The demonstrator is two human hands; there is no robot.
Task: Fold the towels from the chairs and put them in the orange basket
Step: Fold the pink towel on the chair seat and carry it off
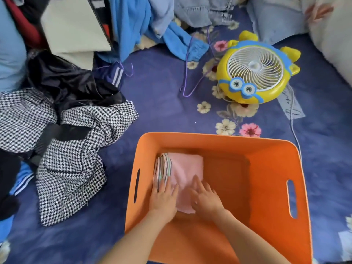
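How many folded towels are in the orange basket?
2: a pink towel on the orange basket floor; a striped towel along its left side. More may hide beneath.

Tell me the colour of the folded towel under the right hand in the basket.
The soft folded towel is pale pink, clearest in the head view.

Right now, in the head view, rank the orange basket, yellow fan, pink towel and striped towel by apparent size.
1. orange basket, also nearest the camera.
2. yellow fan.
3. pink towel, partly under the left hand and right hand.
4. striped towel.
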